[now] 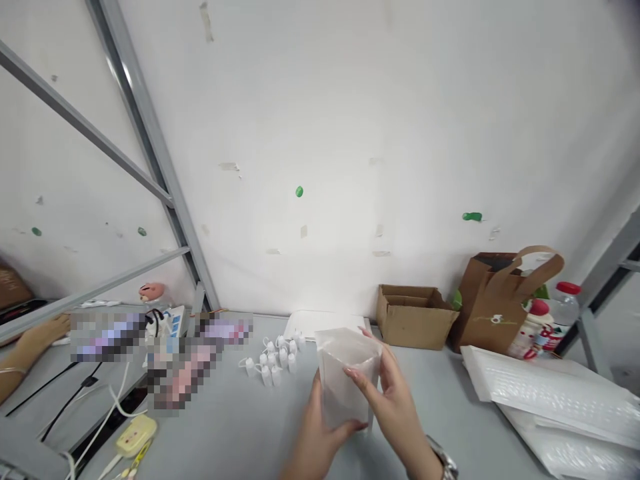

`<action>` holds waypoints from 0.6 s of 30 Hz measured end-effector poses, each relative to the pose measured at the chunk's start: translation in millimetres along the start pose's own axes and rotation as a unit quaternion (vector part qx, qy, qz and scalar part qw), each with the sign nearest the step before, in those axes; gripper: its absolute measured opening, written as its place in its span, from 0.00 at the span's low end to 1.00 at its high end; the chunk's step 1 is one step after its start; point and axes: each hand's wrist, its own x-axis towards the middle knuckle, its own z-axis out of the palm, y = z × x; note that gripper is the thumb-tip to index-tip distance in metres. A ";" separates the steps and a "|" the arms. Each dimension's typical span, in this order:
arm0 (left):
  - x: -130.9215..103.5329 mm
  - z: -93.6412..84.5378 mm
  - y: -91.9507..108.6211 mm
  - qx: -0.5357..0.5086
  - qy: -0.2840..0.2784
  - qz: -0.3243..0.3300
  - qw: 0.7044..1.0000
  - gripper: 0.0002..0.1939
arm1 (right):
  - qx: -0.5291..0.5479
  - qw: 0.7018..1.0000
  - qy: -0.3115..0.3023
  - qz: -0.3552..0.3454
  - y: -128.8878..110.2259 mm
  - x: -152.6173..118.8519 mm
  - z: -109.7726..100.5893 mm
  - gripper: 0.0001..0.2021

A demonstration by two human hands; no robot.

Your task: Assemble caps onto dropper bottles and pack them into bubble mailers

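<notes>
A small white padded pouch (347, 393), its mouth gaping slightly at the top, is held upright above the grey table. My left hand (323, 437) is closed around the pouch's lower left part, thumb across the front near the bottom. At the upper right, my right hand (395, 403) grips the pouch near its mouth, thumb on the front edge and fingers behind. Whatever is inside the pouch is hidden. To the left stands a cluster of several small white bottles (273, 360) with looped caps, apart from both hands.
Behind are a flat white object (300, 322) and an open cardboard box (417, 325). A brown paper bag (490, 313) and red-capped jar (567, 303) stand right, above bubble mailers (555, 393). Cables, a yellow case (136, 435) and another person's arm (35, 350) lie left.
</notes>
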 end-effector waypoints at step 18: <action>-7.8 -21.4 -20.1 0.082 -0.174 -0.041 0.980 0.25 | -0.121 0.987 -0.109 0.008 2.3 -10.8 -75.2 0.12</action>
